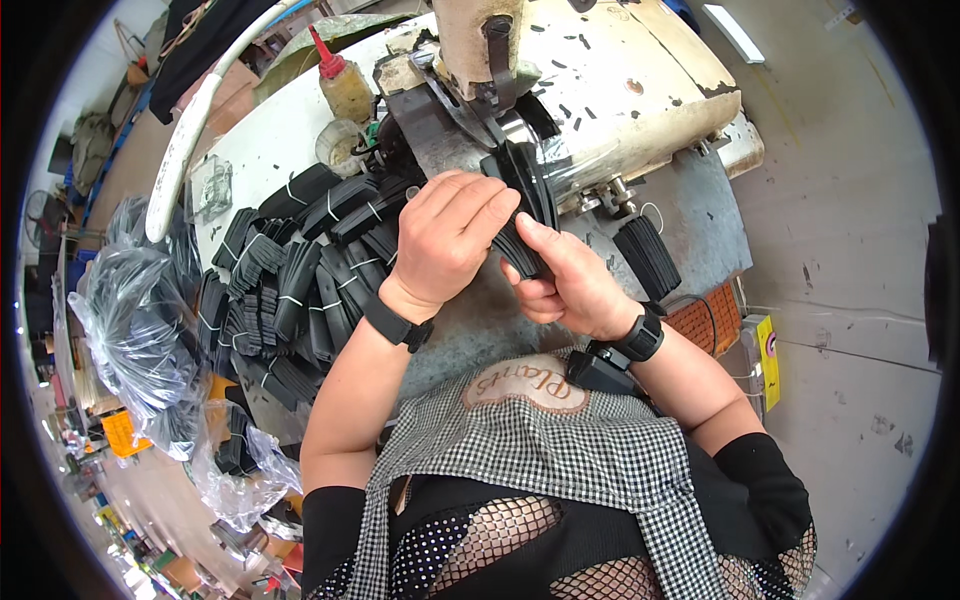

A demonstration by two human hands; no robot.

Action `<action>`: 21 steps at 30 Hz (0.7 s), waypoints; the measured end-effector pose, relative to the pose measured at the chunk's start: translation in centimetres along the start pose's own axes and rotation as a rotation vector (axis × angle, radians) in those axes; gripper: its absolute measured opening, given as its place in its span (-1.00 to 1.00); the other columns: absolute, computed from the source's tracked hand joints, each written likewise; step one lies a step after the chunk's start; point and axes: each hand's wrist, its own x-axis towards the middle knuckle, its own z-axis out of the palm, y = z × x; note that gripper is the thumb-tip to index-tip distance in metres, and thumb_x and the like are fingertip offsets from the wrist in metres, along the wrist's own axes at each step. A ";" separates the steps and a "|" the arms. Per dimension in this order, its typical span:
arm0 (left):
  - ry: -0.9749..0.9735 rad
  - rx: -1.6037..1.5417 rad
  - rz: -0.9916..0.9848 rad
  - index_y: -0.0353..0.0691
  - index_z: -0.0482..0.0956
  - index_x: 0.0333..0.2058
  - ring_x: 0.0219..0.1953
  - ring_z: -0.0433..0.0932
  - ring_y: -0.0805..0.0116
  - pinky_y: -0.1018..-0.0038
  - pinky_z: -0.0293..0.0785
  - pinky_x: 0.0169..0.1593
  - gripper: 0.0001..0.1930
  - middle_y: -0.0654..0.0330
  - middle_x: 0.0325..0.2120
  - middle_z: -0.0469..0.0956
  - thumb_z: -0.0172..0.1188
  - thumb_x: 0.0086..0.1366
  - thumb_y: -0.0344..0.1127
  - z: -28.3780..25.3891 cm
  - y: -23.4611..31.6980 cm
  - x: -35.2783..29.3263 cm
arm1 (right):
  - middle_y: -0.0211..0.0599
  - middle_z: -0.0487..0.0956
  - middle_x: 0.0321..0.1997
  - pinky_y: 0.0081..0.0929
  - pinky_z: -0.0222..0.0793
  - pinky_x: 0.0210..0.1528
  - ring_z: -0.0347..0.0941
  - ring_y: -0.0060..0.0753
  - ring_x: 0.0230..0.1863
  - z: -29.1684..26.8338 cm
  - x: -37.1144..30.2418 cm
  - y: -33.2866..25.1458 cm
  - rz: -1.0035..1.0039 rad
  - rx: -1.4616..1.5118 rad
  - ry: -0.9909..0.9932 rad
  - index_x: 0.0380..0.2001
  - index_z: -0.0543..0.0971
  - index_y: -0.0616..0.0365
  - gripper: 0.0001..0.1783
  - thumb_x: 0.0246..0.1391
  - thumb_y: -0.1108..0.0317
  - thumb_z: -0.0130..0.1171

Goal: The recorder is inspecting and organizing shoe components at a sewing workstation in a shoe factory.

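Note:
Both my hands meet in front of a worn cream-coloured machine (610, 160), just below its metal working parts. My left hand (450, 235) has its fingers closed over the upper left side of a stack of flat black strips (517, 252). From the right, my right hand (575, 285) grips the lower end of the same stack, thumb on top. More dark strips (535, 190) stand upright beside my left fingertips, against the machine; whether they belong to the held stack, I cannot tell. Many tied bundles of black strips (295, 285) lie heaped left of my left wrist.
Another black bundle (647, 258) rests on the metal surface to the right. At the back left stand a red-tipped bottle (345, 85) and a clear cup (342, 145). A white curved arm (185, 150) reaches in there. Clear plastic bags (140, 320) bulge beyond the heap.

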 end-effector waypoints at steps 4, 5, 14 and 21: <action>-0.019 -0.017 0.008 -0.29 0.59 -0.35 -0.32 0.58 0.15 0.34 0.52 -0.21 -0.70 0.14 -0.38 0.58 0.16 -0.20 -0.52 0.2 -0.2 0.5 | -0.64 0.13 -0.79 -0.69 -0.22 -0.77 -0.13 -0.74 -0.83 0.1 0.1 -0.3 -0.007 0.009 0.022 -0.53 0.42 0.14 -0.46 0.23 -0.13 -0.09; -0.018 -0.021 0.014 -0.30 0.58 -0.35 -0.29 0.58 0.14 0.34 0.53 -0.19 -0.70 0.12 -0.36 0.59 0.16 -0.20 -0.52 0.3 -0.2 0.4 | -0.64 0.14 -0.79 -0.69 -0.22 -0.77 -0.13 -0.74 -0.83 0.0 0.1 -0.3 0.004 0.032 0.025 -0.53 0.42 0.14 -0.46 0.23 -0.13 -0.09; -0.036 0.039 0.013 -0.29 0.59 -0.25 -0.20 0.57 0.09 0.33 0.54 -0.15 -0.54 0.08 -0.25 0.57 0.11 -0.29 -0.62 -1.0 -0.5 -0.7 | -0.62 0.17 -0.78 -0.69 -0.22 -0.77 -0.13 -0.74 -0.83 0.0 0.0 0.3 -0.001 0.011 0.030 -0.52 0.44 0.16 -0.47 0.23 -0.12 -0.07; -0.006 0.041 0.038 -0.30 0.60 -0.30 -0.27 0.55 0.12 0.33 0.52 -0.22 -0.56 0.12 -0.36 0.55 0.12 -0.32 -0.59 -0.8 -0.8 -0.9 | -0.62 0.18 -0.78 -0.69 -0.21 -0.77 -0.12 -0.75 -0.82 0.0 -0.1 0.6 0.001 -0.002 0.043 -0.52 0.45 0.16 -0.47 0.22 -0.11 -0.06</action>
